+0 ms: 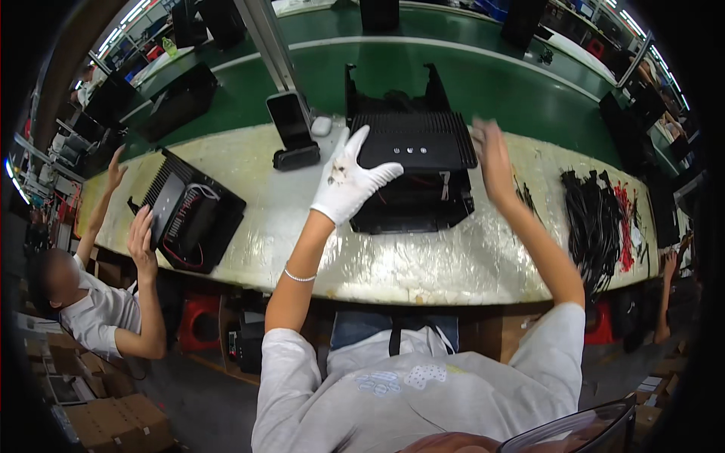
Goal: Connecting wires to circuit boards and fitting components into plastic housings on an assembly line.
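In front of me on the bench stands a black electronics housing (414, 143) with ribbed edges, small white marks on its face and an opening in its lower part. My left hand (349, 180), in a stained white glove, is at its left side. Its fingers are stretched and spread, with the thumb over the housing's face; whether it presses on the housing I cannot tell. Beside the right edge is my bare right hand (494, 160), fingers extended and slightly blurred at the tips, apparently just off the housing.
A phone (289, 121) leans on a stand left of the housing, beside a small white case (321, 126). Black cables (593, 226) and red cables (625, 226) lie right. At left, a co-worker's hands flank a similar housing (198, 215). A green conveyor (498, 87) runs behind.
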`<state>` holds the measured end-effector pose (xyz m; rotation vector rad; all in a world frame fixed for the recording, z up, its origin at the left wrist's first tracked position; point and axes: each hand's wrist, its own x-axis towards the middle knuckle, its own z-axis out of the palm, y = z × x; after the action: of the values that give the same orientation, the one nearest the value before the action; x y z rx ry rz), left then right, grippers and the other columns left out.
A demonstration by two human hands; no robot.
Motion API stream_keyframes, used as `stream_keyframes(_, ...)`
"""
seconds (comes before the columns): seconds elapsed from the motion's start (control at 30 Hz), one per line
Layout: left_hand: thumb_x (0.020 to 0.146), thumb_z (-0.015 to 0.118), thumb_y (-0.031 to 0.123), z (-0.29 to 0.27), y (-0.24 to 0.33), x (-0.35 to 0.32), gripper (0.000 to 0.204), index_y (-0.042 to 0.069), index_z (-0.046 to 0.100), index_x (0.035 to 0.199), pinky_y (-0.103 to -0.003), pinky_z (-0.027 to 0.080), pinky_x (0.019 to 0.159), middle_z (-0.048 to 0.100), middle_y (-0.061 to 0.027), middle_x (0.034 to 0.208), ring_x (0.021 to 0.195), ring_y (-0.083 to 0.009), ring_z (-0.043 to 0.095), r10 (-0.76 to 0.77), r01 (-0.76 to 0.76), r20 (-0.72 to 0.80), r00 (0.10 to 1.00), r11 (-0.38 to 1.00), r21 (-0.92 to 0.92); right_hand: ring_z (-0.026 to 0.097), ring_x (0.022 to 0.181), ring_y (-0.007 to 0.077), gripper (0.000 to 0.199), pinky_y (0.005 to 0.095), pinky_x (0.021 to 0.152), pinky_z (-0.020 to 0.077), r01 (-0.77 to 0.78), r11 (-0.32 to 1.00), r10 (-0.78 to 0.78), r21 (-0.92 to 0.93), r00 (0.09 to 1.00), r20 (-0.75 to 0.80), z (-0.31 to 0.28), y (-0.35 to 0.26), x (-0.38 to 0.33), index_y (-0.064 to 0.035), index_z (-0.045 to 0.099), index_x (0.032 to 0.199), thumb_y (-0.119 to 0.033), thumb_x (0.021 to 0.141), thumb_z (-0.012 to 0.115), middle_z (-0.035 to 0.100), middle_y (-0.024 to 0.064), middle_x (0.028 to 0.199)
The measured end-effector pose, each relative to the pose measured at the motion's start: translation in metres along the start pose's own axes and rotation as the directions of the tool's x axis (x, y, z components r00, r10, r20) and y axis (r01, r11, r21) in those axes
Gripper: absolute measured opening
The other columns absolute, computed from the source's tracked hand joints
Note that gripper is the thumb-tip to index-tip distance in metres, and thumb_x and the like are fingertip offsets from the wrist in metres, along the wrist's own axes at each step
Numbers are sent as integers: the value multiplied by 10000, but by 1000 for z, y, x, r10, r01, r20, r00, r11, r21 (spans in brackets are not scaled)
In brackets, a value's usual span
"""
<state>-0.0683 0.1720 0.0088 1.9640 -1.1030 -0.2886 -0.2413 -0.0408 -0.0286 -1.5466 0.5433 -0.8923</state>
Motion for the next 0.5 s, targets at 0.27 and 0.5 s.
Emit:
stream_keyframes(0.27, 712, 708, 664, 56, 10, 130, 1067, 19, 348, 1482, -390, 293, 1153, 248, -330, 1526, 1410, -411, 320, 42, -43, 41, 998, 999, 30, 503, 1261, 283, 479, 349, 1071, 339, 188, 894, -110, -407, 972, 208, -57, 61, 8, 17, 354, 1427, -194, 1015, 477, 530, 176, 1349)
stream_keyframes(0.5, 718, 625, 762, 113, 1, 268, 986, 124, 456, 1450, -359, 319, 1146, 288, -301, 1522, 1408, -375, 342, 34, -34, 33, 999, 999, -9, 630, 752, 313, 490, 373, 745, 497, 297, 689, -261, -660, 953, 156, -101, 95, 162, 63, 422, 1358, -144, 949, 594, 644, 245, 915)
